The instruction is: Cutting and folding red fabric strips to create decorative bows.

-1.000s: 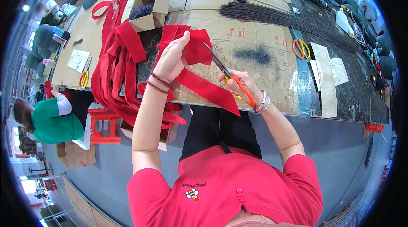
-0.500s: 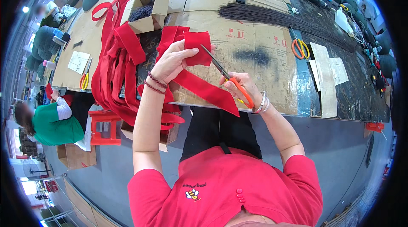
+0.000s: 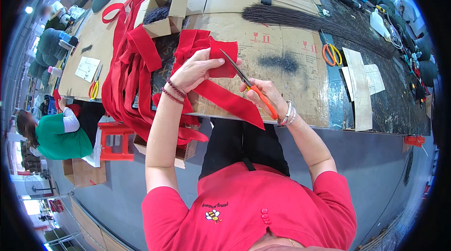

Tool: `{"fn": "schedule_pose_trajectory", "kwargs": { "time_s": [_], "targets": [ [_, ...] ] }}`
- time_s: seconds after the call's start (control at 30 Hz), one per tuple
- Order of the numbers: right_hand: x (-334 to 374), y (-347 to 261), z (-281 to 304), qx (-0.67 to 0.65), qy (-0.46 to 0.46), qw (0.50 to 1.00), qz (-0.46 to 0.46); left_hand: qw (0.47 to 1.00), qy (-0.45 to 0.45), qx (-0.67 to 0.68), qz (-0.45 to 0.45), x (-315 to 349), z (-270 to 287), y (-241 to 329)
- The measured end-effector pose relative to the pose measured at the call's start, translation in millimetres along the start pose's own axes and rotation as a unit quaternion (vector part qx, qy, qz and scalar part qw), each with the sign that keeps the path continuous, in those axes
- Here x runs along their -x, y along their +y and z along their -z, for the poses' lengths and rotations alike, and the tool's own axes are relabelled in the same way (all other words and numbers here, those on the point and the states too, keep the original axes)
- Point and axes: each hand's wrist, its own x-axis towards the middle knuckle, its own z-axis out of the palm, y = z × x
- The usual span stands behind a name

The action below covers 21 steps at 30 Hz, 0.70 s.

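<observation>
My left hand (image 3: 196, 69) is closed on a folded length of red ribbon (image 3: 224, 53), thumb on top, above the cardboard-covered table. In my right hand (image 3: 268, 92) are scissors (image 3: 259, 94) with orange handles, my fingers in the loops. Their dark blades point up and left and lie across the front of the held ribbon. Whether they touch its fabric I cannot tell. A loose strip of red ribbon (image 3: 230, 103) slants down right between my hands to the table's near edge. More ribbon lies bunched behind my left hand.
Long red ribbons (image 3: 123, 77) heap along the left, hanging over the edge. An open carton (image 3: 177, 9) of dark wires stands behind them. A bundle of dark wires (image 3: 291, 16) lies at the back; other scissors (image 3: 332, 54) rest right. A person in green (image 3: 63, 136) sits far left.
My left hand and the held ribbon have moved slightly right. The scissors have turned a little, with their blades closer together, across the ribbon.
</observation>
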Motion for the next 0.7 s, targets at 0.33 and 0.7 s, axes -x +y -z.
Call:
{"fn": "schedule_pose_trajectory", "kwargs": {
  "time_s": [0.33, 0.7],
  "targets": [
    [0.3, 7.4, -6.1, -0.042, 0.008, 0.998, -0.053, 0.995, 0.089, 0.042, -0.031, 1.1, -2.1, -3.0],
    [-2.4, -3.1, -8.2, -0.061, 0.014, 0.998, -0.010, 0.981, 0.157, -0.102, -0.048, 1.4, 5.0, -10.9]
  ]
}}
